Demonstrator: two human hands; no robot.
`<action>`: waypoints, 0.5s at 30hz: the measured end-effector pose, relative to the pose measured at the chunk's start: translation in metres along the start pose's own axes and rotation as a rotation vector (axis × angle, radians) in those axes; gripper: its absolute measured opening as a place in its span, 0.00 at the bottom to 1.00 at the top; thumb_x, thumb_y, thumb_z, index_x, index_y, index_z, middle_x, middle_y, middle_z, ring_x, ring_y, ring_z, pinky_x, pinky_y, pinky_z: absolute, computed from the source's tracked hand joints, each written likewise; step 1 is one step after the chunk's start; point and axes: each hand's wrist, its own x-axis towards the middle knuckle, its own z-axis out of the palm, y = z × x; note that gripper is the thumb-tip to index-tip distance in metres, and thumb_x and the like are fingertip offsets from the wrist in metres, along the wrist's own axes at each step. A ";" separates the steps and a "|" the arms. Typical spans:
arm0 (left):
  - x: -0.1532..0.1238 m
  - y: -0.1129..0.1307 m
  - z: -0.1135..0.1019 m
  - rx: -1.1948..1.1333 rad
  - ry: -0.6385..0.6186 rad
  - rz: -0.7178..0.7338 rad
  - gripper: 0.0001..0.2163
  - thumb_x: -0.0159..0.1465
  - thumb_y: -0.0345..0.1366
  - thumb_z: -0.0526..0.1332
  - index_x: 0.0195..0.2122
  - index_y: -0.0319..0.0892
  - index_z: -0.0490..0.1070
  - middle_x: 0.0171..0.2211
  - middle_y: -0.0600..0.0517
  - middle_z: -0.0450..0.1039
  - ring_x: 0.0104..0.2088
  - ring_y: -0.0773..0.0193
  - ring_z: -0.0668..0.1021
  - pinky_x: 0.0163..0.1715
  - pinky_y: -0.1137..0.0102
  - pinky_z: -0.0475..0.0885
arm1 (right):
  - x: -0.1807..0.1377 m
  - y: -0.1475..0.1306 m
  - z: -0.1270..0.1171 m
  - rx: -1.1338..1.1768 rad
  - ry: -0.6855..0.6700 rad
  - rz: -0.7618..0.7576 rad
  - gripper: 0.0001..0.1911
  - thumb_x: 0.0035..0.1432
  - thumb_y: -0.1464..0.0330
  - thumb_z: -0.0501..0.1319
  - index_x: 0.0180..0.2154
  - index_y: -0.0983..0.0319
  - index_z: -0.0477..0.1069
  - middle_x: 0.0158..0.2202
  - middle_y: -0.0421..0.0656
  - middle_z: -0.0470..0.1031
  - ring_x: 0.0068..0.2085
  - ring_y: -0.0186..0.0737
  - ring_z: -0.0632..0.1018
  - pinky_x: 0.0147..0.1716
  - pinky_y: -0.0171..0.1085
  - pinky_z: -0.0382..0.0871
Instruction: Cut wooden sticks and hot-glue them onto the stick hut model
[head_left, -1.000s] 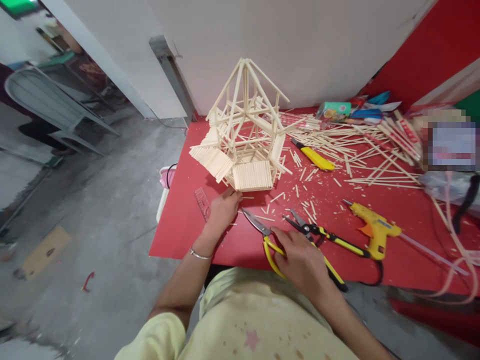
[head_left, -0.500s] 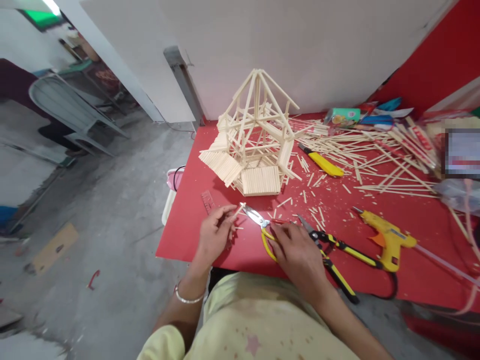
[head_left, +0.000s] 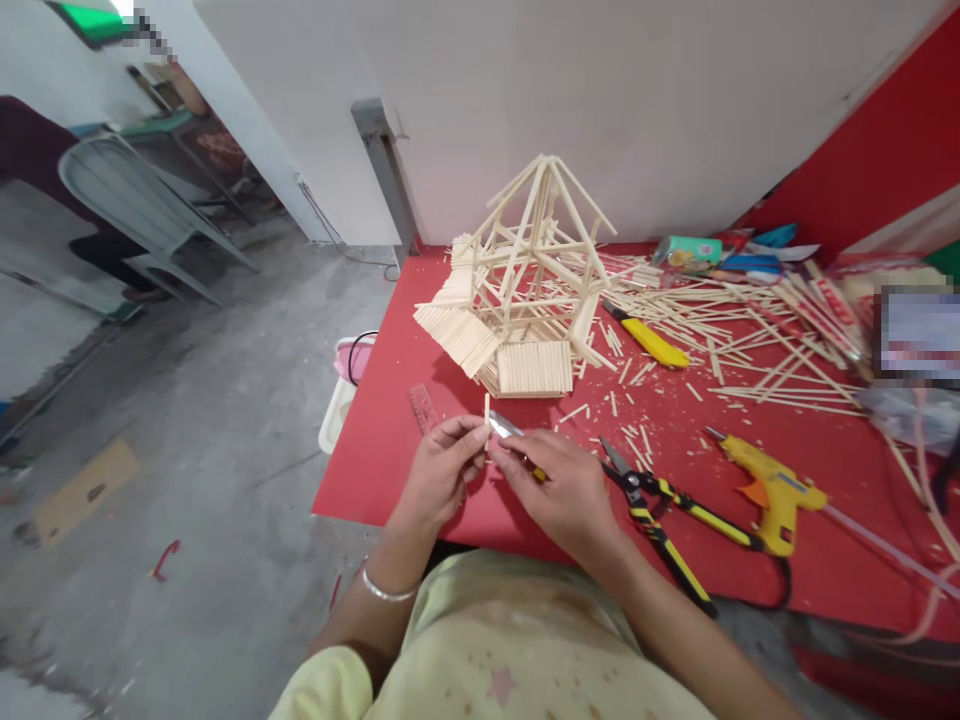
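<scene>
Between the thumb and fingers of my left hand (head_left: 444,472) a short wooden stick (head_left: 487,408) stands nearly upright. My right hand (head_left: 566,485) is closed, its fingertips meeting the lower part of that stick. Scissors (head_left: 502,427) lie beneath my right hand; part of the blades and a bit of yellow handle show, the rest is covered. Just beyond my hands stands a model house (head_left: 535,376) of wooden sticks, with an open frame roof and slatted panels. A clear ruler (head_left: 421,408) lies beside my left hand, partly hidden.
Right of my hands lie black-and-yellow pruning shears (head_left: 660,515) and a yellow glue gun (head_left: 776,490). A yellow cutter knife (head_left: 654,343) rests near the model. Loose sticks (head_left: 750,320) and scraps cover the right side of the red table (head_left: 360,480). A chair (head_left: 139,200) stands at far left.
My right hand has moved left from the scissors' handle over their blades, up to my left hand. The stick has turned from slanted to nearly upright. The view has shifted slightly.
</scene>
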 end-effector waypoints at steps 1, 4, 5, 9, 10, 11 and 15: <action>0.000 0.000 0.000 -0.007 0.005 -0.007 0.14 0.54 0.41 0.73 0.34 0.39 0.75 0.18 0.59 0.67 0.16 0.77 0.64 0.14 0.82 0.57 | 0.000 0.001 0.003 0.015 -0.010 0.012 0.11 0.66 0.63 0.61 0.45 0.58 0.79 0.41 0.44 0.82 0.41 0.40 0.81 0.43 0.38 0.74; 0.002 0.001 0.001 0.004 -0.005 0.022 0.14 0.54 0.42 0.73 0.34 0.39 0.74 0.19 0.58 0.67 0.17 0.77 0.66 0.15 0.82 0.57 | -0.001 0.005 0.006 0.043 -0.035 0.036 0.10 0.66 0.63 0.61 0.45 0.57 0.79 0.41 0.43 0.82 0.41 0.40 0.80 0.43 0.38 0.73; 0.002 0.000 0.000 0.025 -0.019 0.043 0.14 0.55 0.42 0.73 0.34 0.39 0.74 0.20 0.58 0.68 0.17 0.76 0.66 0.15 0.82 0.57 | 0.000 0.006 0.005 0.047 -0.036 0.042 0.10 0.66 0.63 0.60 0.45 0.57 0.78 0.41 0.43 0.82 0.41 0.40 0.80 0.43 0.38 0.73; 0.001 0.000 0.001 0.203 -0.093 0.160 0.11 0.62 0.43 0.67 0.36 0.41 0.73 0.23 0.56 0.71 0.17 0.74 0.69 0.15 0.79 0.62 | 0.010 0.003 -0.008 0.037 -0.006 0.079 0.12 0.66 0.63 0.60 0.48 0.57 0.77 0.41 0.44 0.82 0.41 0.40 0.80 0.43 0.38 0.73; 0.000 0.001 0.001 0.258 -0.115 0.192 0.10 0.64 0.43 0.66 0.37 0.41 0.73 0.25 0.55 0.72 0.18 0.73 0.70 0.17 0.78 0.64 | 0.014 0.001 -0.012 0.041 0.009 0.084 0.13 0.66 0.63 0.60 0.49 0.58 0.76 0.42 0.44 0.81 0.41 0.40 0.80 0.44 0.38 0.73; -0.001 0.001 0.002 0.310 -0.137 0.221 0.09 0.65 0.42 0.65 0.37 0.41 0.73 0.26 0.55 0.73 0.19 0.73 0.71 0.19 0.77 0.66 | 0.019 -0.002 -0.015 0.056 0.023 0.081 0.13 0.66 0.63 0.60 0.49 0.58 0.76 0.42 0.44 0.81 0.42 0.40 0.80 0.44 0.38 0.73; -0.002 0.003 0.007 0.412 -0.192 0.291 0.09 0.66 0.42 0.64 0.39 0.41 0.74 0.25 0.56 0.71 0.20 0.72 0.72 0.22 0.76 0.68 | 0.032 -0.007 -0.022 0.175 0.060 0.079 0.08 0.65 0.65 0.61 0.42 0.58 0.78 0.41 0.43 0.81 0.41 0.38 0.80 0.43 0.36 0.73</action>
